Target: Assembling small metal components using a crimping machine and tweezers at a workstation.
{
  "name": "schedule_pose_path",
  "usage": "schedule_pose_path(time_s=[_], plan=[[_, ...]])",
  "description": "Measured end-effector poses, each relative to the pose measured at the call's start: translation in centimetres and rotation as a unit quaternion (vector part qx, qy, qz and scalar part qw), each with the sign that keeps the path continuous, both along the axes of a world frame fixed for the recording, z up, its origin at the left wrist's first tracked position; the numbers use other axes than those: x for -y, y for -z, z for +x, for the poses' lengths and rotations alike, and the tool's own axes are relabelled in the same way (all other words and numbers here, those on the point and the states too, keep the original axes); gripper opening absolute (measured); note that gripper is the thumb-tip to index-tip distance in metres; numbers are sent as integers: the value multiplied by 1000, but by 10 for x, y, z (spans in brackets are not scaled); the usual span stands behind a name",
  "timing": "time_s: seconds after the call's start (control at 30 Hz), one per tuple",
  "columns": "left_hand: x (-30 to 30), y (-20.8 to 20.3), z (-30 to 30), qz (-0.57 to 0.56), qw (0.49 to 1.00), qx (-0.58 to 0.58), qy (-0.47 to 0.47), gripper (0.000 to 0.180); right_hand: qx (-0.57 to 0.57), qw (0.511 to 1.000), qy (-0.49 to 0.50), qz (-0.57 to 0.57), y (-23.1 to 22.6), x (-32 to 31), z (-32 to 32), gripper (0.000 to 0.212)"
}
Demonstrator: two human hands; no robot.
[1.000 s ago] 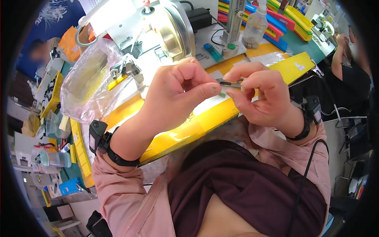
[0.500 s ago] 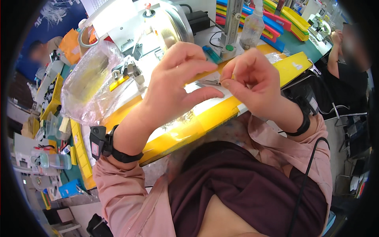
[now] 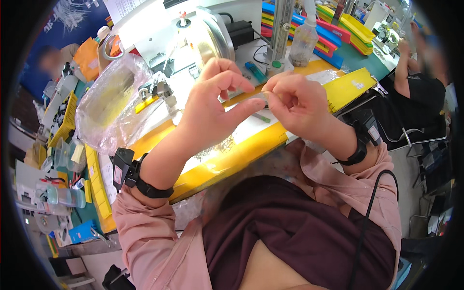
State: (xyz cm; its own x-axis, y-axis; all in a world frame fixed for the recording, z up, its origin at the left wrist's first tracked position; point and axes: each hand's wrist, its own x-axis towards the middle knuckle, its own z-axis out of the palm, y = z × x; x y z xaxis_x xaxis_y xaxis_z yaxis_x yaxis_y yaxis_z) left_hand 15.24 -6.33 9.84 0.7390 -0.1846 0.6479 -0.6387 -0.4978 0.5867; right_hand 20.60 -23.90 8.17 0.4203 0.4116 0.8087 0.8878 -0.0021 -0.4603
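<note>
Above the yellow-edged bench (image 3: 227, 166), my left hand (image 3: 217, 94) is raised with thumb and fingers apart, and nothing shows between them. Its thumb tip comes close to the fingertips of my right hand (image 3: 299, 104). The right thumb and index finger are pinched together; whatever they hold is too small to make out. Beneath the hands, a tangle of fine shiny strands (image 3: 218, 149) lies on the white work surface, with a small green strip (image 3: 262, 118) nearby. A black wrist device is strapped on each forearm.
A lit machine with a round metal part (image 3: 212, 36) stands behind my hands. Clear plastic wrap (image 3: 108, 104) lies left. A spray bottle (image 3: 304, 41), a teal lighter-like object (image 3: 255, 71) and coloured trays (image 3: 355, 31) sit at the back right. Another person (image 3: 425, 87) sits at right.
My right hand has shifted left, narrowing the gap to my left thumb tip. The left fingers have curled in slightly. The small green strip now shows below the hands.
</note>
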Motion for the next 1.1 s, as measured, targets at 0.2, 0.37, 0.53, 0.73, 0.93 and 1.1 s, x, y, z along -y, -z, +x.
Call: schedule_pose_path(time_s=[0.2, 0.37, 0.53, 0.73, 0.93, 1.1], plan=[[8, 6, -9, -53, 996, -74, -6, 9, 133, 991, -12, -7, -6, -5, -1, 17], [8, 5, -10, 52, 993, 97, -39, 11, -188, 978, -71, -61, -7, 4, -5, 16], [3, -4, -20, 45, 986, 161, -20, 14, -352, 910, -188, -113, -38, 17, 8, 18], [-4, -14, -18, 95, 911, 390, -98, 11, 55, 986, 108, -116, -36, 30, 96, 16], [13, -4, -23, 280, 937, 183, 98, 10, -309, 918, 174, -176, -74, 52, 148, 26], [-10, -38, -38, 157, 973, 48, 161, 7, -106, 971, 75, -199, -200, 44, 75, 20]])
